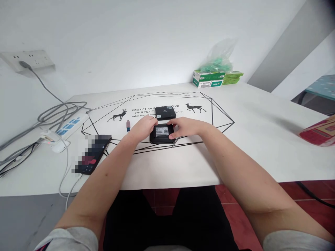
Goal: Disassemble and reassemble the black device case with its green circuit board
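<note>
A flat black electronic box [161,138] with rounded corners lies on the table, its white printed label facing up. My left hand [144,127] is closed at its far left corner, fingers bent against the edge. My right hand [183,127] grips the right side, thumb on the near part and fingers at the far edge. Just behind it lies a second flat black box [165,113] with small light markings. A thin metal rod [175,143] shows by the near right corner, partly hidden. Left of my left hand is a short screwdriver handle [128,125], reddish and blue.
A phone [97,153] with a cable lies at left, near a white power strip [72,125] and tangled grey cords [62,111]. Green-and-white cartons [208,79] under a plastic bag [218,57] stand at the back. A red package [319,132] sits at the right edge.
</note>
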Motion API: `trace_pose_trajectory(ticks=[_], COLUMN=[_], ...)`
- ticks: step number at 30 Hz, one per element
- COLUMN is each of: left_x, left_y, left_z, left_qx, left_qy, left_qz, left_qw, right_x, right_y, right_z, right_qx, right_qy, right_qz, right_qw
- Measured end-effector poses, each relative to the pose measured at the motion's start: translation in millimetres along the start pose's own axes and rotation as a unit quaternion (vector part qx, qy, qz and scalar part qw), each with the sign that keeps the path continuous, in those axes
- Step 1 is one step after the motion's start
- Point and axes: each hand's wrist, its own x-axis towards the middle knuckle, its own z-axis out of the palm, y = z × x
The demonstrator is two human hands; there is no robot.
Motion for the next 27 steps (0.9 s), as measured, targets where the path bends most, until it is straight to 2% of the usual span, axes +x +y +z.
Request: trace_pose_trajectory(ticks=[13,23,27], left_x=[-0.8,0.2,0.7], left_y=[5.6,4.5,6.8], left_z=[-3.2,-2.1,-5.0], left_qx=[0.021,0.032,0.032], left_qy=[-0.021,-0.011,-0.019], left_qz=[0.023,0.014,0.035], left_qw=[0.999,0.999,0.999], right_x=[-2.3,-3.2,-3.0], right_y=[-2.8,-4.7,-5.1], right_z=[-0.4,-1.4,-0.7], right_qx=[0.000,-0.003,0.000], right_qy=[0.008,-0.005,-0.005], right_qz=[0.002,0.004,-0.001], right_qw=[1.000,1.000,1.000])
